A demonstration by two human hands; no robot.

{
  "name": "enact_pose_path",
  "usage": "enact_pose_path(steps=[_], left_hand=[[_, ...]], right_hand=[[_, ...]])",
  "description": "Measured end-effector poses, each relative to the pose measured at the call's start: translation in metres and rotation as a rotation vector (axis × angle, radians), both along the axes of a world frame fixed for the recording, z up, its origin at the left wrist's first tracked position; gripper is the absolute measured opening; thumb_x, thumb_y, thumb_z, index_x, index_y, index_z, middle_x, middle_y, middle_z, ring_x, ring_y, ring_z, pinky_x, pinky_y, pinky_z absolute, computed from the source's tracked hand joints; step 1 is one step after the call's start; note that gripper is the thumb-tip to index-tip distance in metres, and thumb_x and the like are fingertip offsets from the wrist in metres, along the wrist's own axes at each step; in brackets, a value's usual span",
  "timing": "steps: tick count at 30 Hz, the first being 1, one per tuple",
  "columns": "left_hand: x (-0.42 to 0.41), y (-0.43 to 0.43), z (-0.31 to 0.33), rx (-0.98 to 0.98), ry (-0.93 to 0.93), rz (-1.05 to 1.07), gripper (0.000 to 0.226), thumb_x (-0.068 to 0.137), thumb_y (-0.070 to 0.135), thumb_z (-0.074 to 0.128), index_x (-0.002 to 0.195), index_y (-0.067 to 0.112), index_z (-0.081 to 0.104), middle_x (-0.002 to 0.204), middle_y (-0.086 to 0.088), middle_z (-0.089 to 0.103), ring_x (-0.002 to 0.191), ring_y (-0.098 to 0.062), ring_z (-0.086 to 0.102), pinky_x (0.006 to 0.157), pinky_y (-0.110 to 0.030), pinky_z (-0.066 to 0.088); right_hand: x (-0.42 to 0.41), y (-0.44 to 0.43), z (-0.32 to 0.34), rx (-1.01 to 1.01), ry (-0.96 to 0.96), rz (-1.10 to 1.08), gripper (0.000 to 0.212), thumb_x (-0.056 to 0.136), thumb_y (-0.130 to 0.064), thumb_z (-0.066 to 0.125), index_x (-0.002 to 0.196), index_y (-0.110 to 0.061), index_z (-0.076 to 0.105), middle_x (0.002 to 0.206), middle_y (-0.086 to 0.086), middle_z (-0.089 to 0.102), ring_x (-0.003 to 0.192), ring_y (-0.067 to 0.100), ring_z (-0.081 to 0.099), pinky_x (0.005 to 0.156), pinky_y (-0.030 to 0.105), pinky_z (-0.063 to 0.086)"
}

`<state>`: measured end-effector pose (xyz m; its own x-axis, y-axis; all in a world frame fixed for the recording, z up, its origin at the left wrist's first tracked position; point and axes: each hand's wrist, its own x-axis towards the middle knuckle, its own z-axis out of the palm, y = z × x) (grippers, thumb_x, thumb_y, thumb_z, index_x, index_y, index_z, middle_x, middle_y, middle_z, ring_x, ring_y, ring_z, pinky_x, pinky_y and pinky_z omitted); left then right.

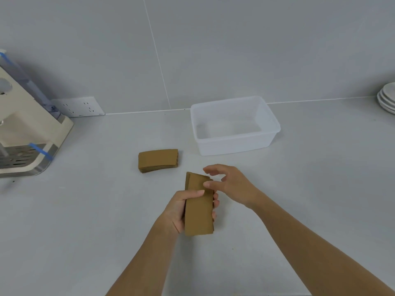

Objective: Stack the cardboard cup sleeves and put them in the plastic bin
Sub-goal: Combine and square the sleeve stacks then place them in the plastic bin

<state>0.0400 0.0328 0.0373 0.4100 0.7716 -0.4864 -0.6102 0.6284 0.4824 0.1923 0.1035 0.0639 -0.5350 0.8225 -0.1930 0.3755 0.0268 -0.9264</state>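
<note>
My left hand (181, 210) grips a stack of flat brown cardboard cup sleeves (198, 212), held lengthwise above the counter. My right hand (228, 184) hovers at the stack's far end with fingers spread, the thumb tip touching the top sleeve. A second pile of brown sleeves (158, 160) lies flat on the counter, to the left and farther away. The translucent white plastic bin (268, 122) stands beyond my hands, near the wall, with nothing inside it.
A cream countertop appliance (27, 129) with blue tape strips and a metal drip tray stands at the left. A white wall socket (79, 106) sits low on the tiled wall. Stacked white plates (388, 98) are at the far right edge.
</note>
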Motion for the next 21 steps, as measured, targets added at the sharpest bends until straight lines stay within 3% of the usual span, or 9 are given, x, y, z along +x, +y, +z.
enact_pose_path(steps=[4, 6, 8, 10, 17, 21], left_hand=[[0.002, -0.005, 0.002, -0.002, 0.053, -0.082, 0.044, 0.064, 0.017, 0.075, 0.104, 0.002, 0.064, 0.092, -0.013, 0.066, 0.082, -0.025, 0.063, 0.069, -0.038, 0.052], [0.004, -0.006, 0.003, -0.010, 0.066, -0.097, 0.048, 0.064, 0.020, 0.076, 0.106, 0.001, 0.063, 0.094, -0.013, 0.066, 0.084, -0.025, 0.063, 0.069, -0.037, 0.052], [0.006, -0.008, 0.004, -0.018, 0.066, -0.090, 0.052, 0.065, 0.022, 0.076, 0.110, 0.001, 0.062, 0.097, -0.013, 0.067, 0.085, -0.025, 0.063, 0.069, -0.037, 0.052], [0.008, -0.010, 0.005, -0.013, 0.057, -0.059, 0.055, 0.064, 0.024, 0.078, 0.112, 0.001, 0.063, 0.100, -0.015, 0.067, 0.086, -0.026, 0.064, 0.070, -0.039, 0.053], [0.010, -0.015, 0.012, 0.077, -0.024, 0.087, 0.059, 0.070, 0.026, 0.075, 0.121, 0.001, 0.058, 0.119, -0.026, 0.060, 0.105, -0.040, 0.059, 0.076, -0.046, 0.053], [0.012, -0.019, 0.013, 0.126, -0.100, 0.255, 0.062, 0.065, 0.021, 0.078, 0.119, -0.004, 0.058, 0.119, -0.030, 0.060, 0.108, -0.048, 0.056, 0.080, -0.047, 0.054]], right_hand=[[-0.001, 0.001, 0.005, -0.074, 0.059, 0.101, 0.030, 0.077, -0.023, 0.071, 0.105, -0.024, 0.063, 0.100, -0.011, 0.063, 0.087, -0.010, 0.059, 0.070, 0.011, 0.049], [0.001, 0.001, 0.006, -0.108, 0.100, 0.110, 0.024, 0.075, -0.016, 0.072, 0.097, -0.021, 0.064, 0.093, -0.006, 0.065, 0.077, -0.004, 0.062, 0.068, 0.015, 0.051], [0.005, 0.003, 0.006, -0.146, 0.127, 0.108, 0.023, 0.074, -0.012, 0.074, 0.094, -0.019, 0.064, 0.092, 0.001, 0.066, 0.082, 0.011, 0.063, 0.076, 0.028, 0.051], [0.007, 0.005, 0.007, -0.167, 0.142, 0.108, 0.022, 0.074, -0.009, 0.074, 0.090, -0.019, 0.063, 0.090, 0.004, 0.065, 0.084, 0.017, 0.062, 0.080, 0.032, 0.050], [0.015, 0.011, 0.007, -0.171, 0.203, 0.031, 0.020, 0.074, -0.006, 0.072, 0.090, -0.015, 0.064, 0.087, 0.003, 0.066, 0.083, 0.015, 0.062, 0.077, 0.020, 0.052], [0.018, 0.014, 0.008, -0.170, 0.303, -0.084, 0.019, 0.074, -0.006, 0.072, 0.088, -0.017, 0.064, 0.090, 0.003, 0.065, 0.083, 0.013, 0.061, 0.069, 0.012, 0.051]])
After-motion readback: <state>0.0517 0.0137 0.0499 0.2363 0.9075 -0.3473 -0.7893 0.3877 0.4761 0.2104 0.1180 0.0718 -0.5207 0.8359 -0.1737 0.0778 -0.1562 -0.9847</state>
